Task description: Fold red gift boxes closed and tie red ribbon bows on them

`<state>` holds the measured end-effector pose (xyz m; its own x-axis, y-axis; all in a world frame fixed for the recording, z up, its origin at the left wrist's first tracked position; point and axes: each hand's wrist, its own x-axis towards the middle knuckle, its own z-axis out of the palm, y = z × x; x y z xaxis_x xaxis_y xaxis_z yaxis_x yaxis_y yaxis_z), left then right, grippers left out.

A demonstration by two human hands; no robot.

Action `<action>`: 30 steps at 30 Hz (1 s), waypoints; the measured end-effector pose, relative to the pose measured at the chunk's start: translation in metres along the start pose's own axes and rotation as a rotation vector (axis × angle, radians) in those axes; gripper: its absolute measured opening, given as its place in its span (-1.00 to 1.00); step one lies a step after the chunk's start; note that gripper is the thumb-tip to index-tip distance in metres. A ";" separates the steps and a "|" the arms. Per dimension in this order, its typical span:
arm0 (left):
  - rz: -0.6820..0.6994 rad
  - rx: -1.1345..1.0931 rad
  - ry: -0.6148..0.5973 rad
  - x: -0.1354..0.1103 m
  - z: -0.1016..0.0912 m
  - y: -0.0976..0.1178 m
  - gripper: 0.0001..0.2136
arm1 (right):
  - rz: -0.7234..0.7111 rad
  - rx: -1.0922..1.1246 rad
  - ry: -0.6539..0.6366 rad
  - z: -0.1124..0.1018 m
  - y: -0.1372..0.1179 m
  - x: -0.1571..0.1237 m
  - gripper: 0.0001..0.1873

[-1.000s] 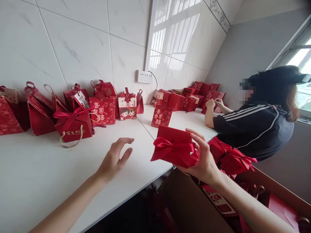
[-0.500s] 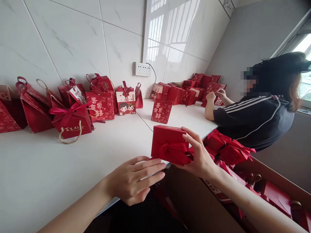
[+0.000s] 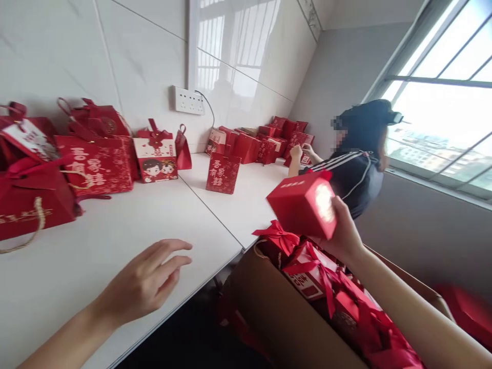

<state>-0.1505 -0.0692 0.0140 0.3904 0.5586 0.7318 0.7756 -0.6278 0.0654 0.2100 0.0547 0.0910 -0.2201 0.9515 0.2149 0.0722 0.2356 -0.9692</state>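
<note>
My right hand (image 3: 342, 230) is closed around a red gift box (image 3: 294, 205), held tilted in the air above a large cardboard box (image 3: 265, 297). Gold marking shines on the gift box's right face. Several red gift boxes with ribbon bows, among them one with a pale printed front (image 3: 307, 271), lie in the cardboard box. My left hand (image 3: 142, 282) hangs over the white table (image 3: 165, 215) near its front edge, fingers apart and holding nothing. A small red patterned gift box (image 3: 223, 174) stands alone farther back on the table.
Red gift bags and boxes (image 3: 100, 164) line the left of the table along the tiled wall, with more (image 3: 246, 146) at the back right. A power strip (image 3: 188, 100) is on the wall. A co-worker (image 3: 357, 159) handles a red box at the far end, near a barred window.
My right hand has carried the gift box right, from over the table edge to above the cardboard box, and turned it. My left hand has drawn away leftward. The view has swung right.
</note>
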 end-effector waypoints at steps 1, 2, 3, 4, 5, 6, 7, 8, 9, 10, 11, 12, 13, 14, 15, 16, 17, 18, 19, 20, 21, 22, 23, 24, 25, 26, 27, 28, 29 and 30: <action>-0.014 -0.006 -0.004 -0.001 0.002 -0.003 -0.78 | 0.013 0.007 0.043 -0.015 0.000 -0.001 -0.42; -0.018 -0.018 -0.008 -0.002 0.005 -0.005 -0.79 | 0.004 -0.009 0.072 -0.029 0.001 -0.004 -0.41; -0.019 -0.036 -0.013 -0.002 0.007 -0.005 -0.80 | -0.030 -0.042 0.088 -0.040 0.003 -0.008 -0.41; -0.028 -0.062 -0.016 -0.001 0.010 -0.004 -0.80 | -0.084 -0.088 0.102 -0.048 0.006 -0.015 -0.41; -0.045 -0.094 -0.023 0.002 0.014 -0.001 -0.80 | -0.147 -0.147 0.116 -0.053 0.009 -0.023 -0.42; -0.071 -0.132 -0.027 0.007 0.017 0.004 -0.81 | -0.212 -0.223 0.140 -0.055 0.012 -0.031 -0.46; -0.096 -0.172 -0.023 0.014 0.021 0.011 -0.82 | -0.275 -0.316 0.178 -0.054 0.015 -0.040 -0.48; -0.119 -0.211 -0.022 0.023 0.025 0.020 -0.82 | -0.331 -0.421 0.221 -0.051 0.017 -0.049 -0.47; -0.138 -0.248 -0.007 0.034 0.028 0.030 -0.82 | -0.375 -0.536 0.257 -0.046 0.017 -0.056 -0.40; -0.130 -0.284 0.015 0.047 0.032 0.041 -0.82 | -0.416 -0.652 0.272 -0.040 0.016 -0.063 -0.32; -0.153 -0.319 0.019 0.060 0.036 0.053 -0.80 | -0.462 -0.756 0.262 -0.035 0.013 -0.068 -0.25; -0.207 -0.354 0.021 0.074 0.039 0.064 -0.75 | -0.518 -0.838 0.233 -0.030 0.009 -0.071 -0.22; -0.273 -0.400 -0.003 0.087 0.042 0.074 -0.67 | -0.572 -0.894 0.193 -0.025 0.005 -0.074 -0.21; -0.329 -0.453 -0.005 0.099 0.045 0.083 -0.61 | -0.619 -0.925 0.158 -0.022 0.001 -0.075 -0.19; -0.373 -0.513 -0.027 0.111 0.048 0.091 -0.60 | -0.659 -0.939 0.131 -0.019 -0.004 -0.076 -0.18; -0.409 -0.575 -0.057 0.120 0.051 0.097 -0.61 | -0.691 -0.943 0.114 -0.018 -0.007 -0.076 -0.17; -0.435 -0.631 -0.081 0.127 0.053 0.102 -0.64 | -0.715 -0.948 0.103 -0.017 -0.010 -0.077 -0.16; -0.452 -0.669 -0.084 0.132 0.056 0.106 -0.68 | -0.736 -0.957 0.097 -0.016 -0.011 -0.077 -0.15; -0.454 -0.681 -0.057 0.136 0.058 0.109 -0.74 | -0.753 -0.969 0.092 -0.017 -0.013 -0.078 -0.15; -0.430 -0.664 0.003 0.138 0.061 0.112 -0.80 | -0.768 -0.984 0.084 -0.018 -0.013 -0.079 -0.15; -0.377 -0.623 0.086 0.139 0.062 0.115 -0.86 | -0.777 -1.000 0.076 -0.019 -0.014 -0.080 -0.16; -0.297 -0.563 0.169 0.139 0.064 0.118 -0.92 | -0.781 -1.013 0.066 -0.021 -0.014 -0.080 -0.17; -0.197 -0.496 0.236 0.138 0.065 0.122 -0.95 | -0.782 -1.023 0.054 -0.023 -0.013 -0.081 -0.18; -0.089 -0.432 0.274 0.137 0.066 0.125 -0.96 | -0.785 -1.029 0.045 -0.025 -0.013 -0.082 -0.19; 0.012 -0.377 0.289 0.136 0.067 0.129 -0.94 | -0.788 -1.030 0.038 -0.027 -0.013 -0.082 -0.20; 0.099 -0.330 0.288 0.136 0.068 0.132 -0.93 | -0.791 -1.027 0.037 -0.028 -0.013 -0.082 -0.20; 0.168 -0.289 0.280 0.135 0.069 0.135 -0.91 | -0.796 -1.024 0.039 -0.029 -0.013 -0.082 -0.20; 0.219 -0.257 0.275 0.135 0.070 0.136 -0.91 | -0.802 -1.020 0.043 -0.030 -0.013 -0.083 -0.20; 0.254 -0.233 0.272 0.135 0.071 0.137 -0.90 | -0.810 -1.019 0.046 -0.030 -0.013 -0.083 -0.20; 0.271 -0.215 0.274 0.135 0.073 0.138 -0.90 | -0.816 -1.020 0.046 -0.030 -0.013 -0.084 -0.20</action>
<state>0.0453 -0.0410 0.0728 0.3974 0.2118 0.8929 0.5310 -0.8466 -0.0355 0.2569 -0.0221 0.0898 -0.5193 0.4649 0.7171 0.6393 0.7682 -0.0351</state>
